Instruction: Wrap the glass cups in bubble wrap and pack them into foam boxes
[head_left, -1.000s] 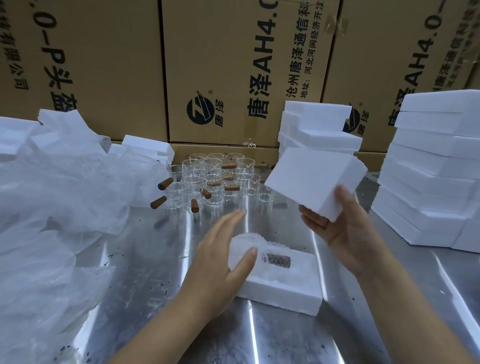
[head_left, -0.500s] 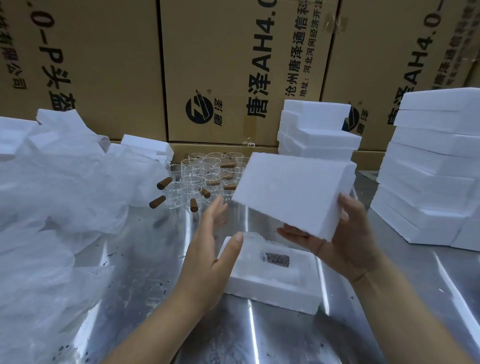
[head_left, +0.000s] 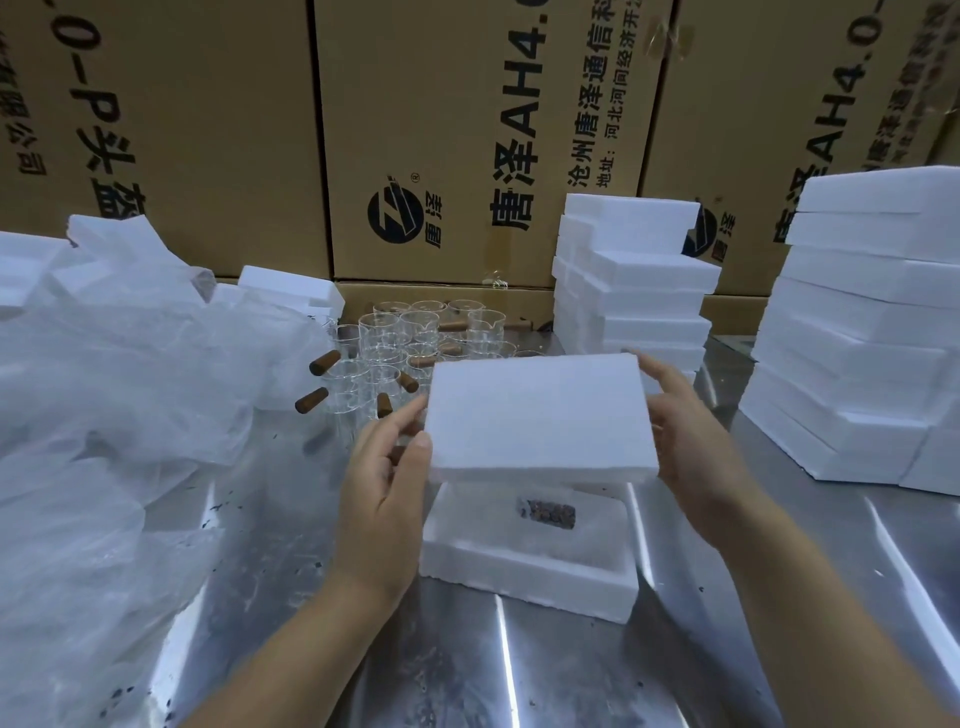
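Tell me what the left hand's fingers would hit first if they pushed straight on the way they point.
The left hand points up and right, its fingers already at the foam lid: that comes first.

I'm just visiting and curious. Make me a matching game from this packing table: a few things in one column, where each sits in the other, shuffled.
Things:
1. foam lid
2. foam box
3. glass cups
4. plastic wrap

Places:
A. piled at the table's left
B. held in both hands, in the air
C. clustered at the back by the cartons
D. lying open on the table under the lid

Pairs: 1-B, 2-D, 3-C, 4-A
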